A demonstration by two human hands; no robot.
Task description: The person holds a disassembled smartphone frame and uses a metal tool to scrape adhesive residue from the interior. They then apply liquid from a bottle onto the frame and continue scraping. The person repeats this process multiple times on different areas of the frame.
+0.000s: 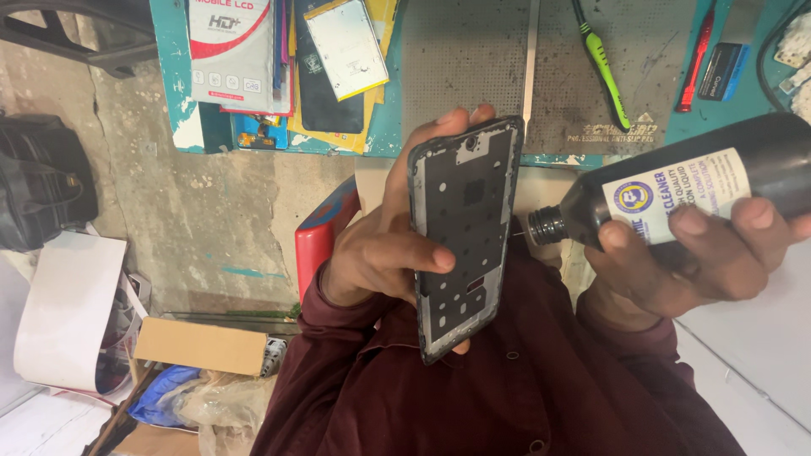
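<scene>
Left hand (380, 253) is gripping phone frame (465, 236) upright; right hand (693, 253) is clasping tilted cleaner bottle (676, 190), nozzle beside frame edge. Best dispensing sparingly.

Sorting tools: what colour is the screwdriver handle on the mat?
Bright green and black screwdriver, clearest in the head view.

You hold a dark grey phone frame (463, 236) and a black bottle (693, 181) with a white label. Your sleeves (439, 380) are maroon; the worktop (384, 127) is teal.
</scene>
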